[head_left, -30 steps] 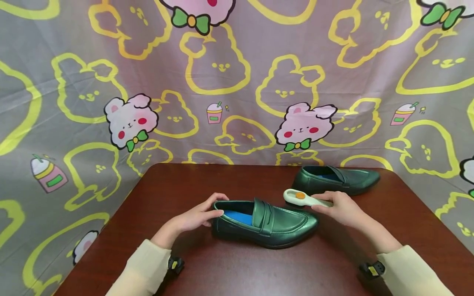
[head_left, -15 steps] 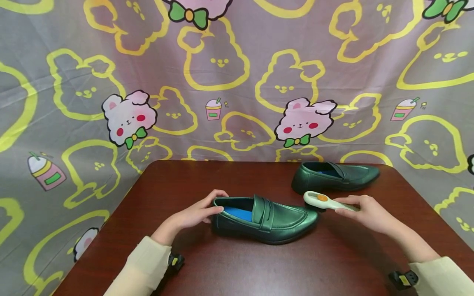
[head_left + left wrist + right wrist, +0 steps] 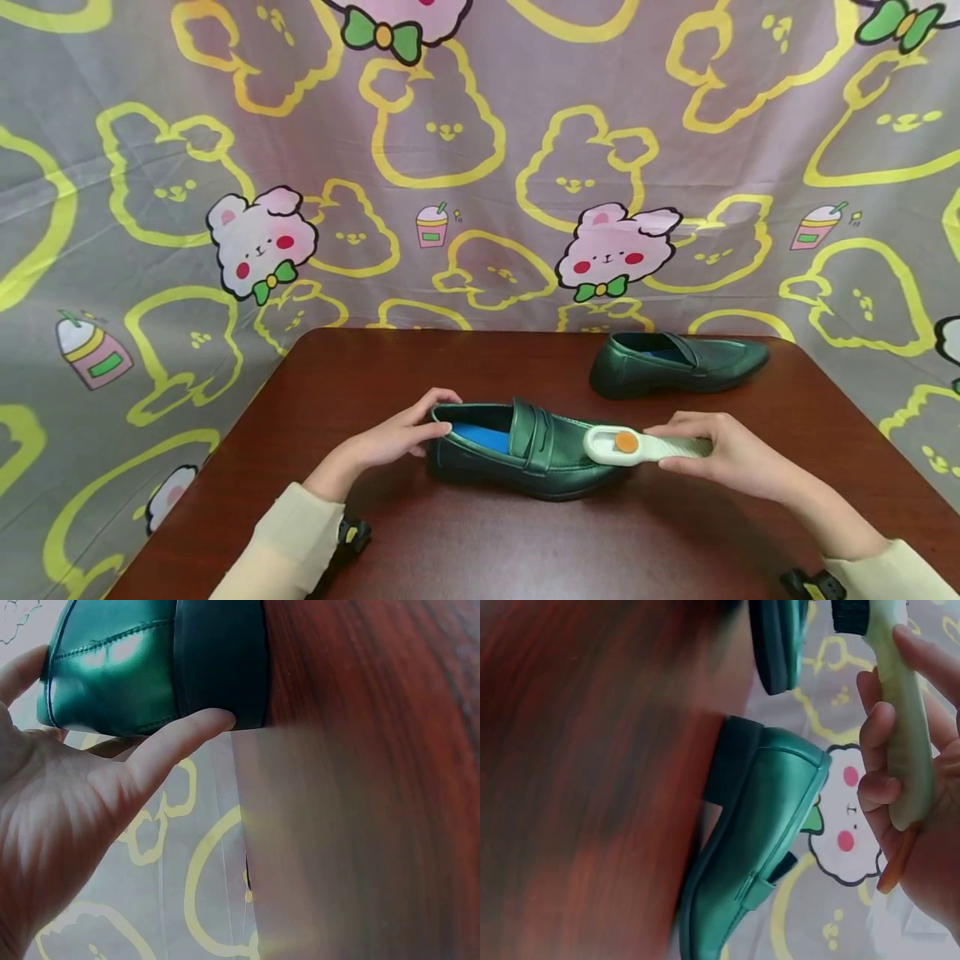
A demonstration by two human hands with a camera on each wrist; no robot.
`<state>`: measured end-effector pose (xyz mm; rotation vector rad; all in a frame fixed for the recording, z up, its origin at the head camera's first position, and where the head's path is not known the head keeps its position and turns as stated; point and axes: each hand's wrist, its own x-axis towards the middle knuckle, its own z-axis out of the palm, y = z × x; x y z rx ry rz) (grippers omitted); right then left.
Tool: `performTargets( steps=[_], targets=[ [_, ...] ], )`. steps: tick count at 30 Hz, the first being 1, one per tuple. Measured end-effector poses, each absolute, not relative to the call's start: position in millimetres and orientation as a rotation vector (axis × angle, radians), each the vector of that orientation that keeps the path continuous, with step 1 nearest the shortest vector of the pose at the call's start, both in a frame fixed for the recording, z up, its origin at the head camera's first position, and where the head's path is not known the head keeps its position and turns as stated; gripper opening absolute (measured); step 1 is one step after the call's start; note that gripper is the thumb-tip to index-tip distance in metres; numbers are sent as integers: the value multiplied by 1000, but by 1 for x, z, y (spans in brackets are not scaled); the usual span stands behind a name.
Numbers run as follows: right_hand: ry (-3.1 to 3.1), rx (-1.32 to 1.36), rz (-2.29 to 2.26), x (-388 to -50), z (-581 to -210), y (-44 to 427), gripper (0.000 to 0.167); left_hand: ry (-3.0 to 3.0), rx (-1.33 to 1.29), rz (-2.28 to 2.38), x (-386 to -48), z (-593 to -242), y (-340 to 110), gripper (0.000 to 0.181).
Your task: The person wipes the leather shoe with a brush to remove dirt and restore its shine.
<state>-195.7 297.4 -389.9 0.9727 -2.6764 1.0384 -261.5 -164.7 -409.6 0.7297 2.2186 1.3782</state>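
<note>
A metallic green loafer (image 3: 487,471) with a blue insole stands on the table, toe to the right. My left hand (image 3: 393,433) holds its heel end, thumb at the opening's rim; the left wrist view shows fingers of the left hand (image 3: 82,780) against the loafer's heel (image 3: 124,671). My right hand (image 3: 731,450) grips a shoe brush (image 3: 611,446) with a pale handle and an orange button. The brush head lies over the loafer's toe, hiding part of it. Dark bristles (image 3: 851,616) show in the right wrist view; contact with the leather cannot be made out.
A second green loafer (image 3: 652,373) stands at the back right of the brown wooden table (image 3: 390,362), toe to the right. Behind the table hangs a patterned cloth (image 3: 480,200). Both wrists wear small black devices.
The right hand first carries the brush right, past the loafer's toe, then back left and nearer, over the toe. The left hand and the loafer stay in place.
</note>
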Motion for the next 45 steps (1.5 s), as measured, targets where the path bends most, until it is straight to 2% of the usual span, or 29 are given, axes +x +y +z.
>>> performTargets(
  steps=[3,10,14,22,32,39,45],
  targets=[
    [-2706,965,1022,-198,-394,304,35,2214,734,1386,-261,-409,-164,40],
    [-2711,669,932,-205,-402,339,30,2215,729,1377,-262,-411,-165,40],
    [-2703,589,844,-205,-398,346,30,2222,720,1377,-263,-410,-165,39],
    [-2690,619,930,-199,-382,322,31,2218,761,1384,-264,-409,-163,42],
    [-2665,714,982,-194,-382,305,33,2233,800,1327,-266,-406,-169,46],
    [-2656,696,955,-195,-381,306,33,2266,814,1318,-274,-397,-162,40],
    [-2669,654,923,-196,-383,308,32,2345,801,1302,-283,-402,-155,37]
  ],
)
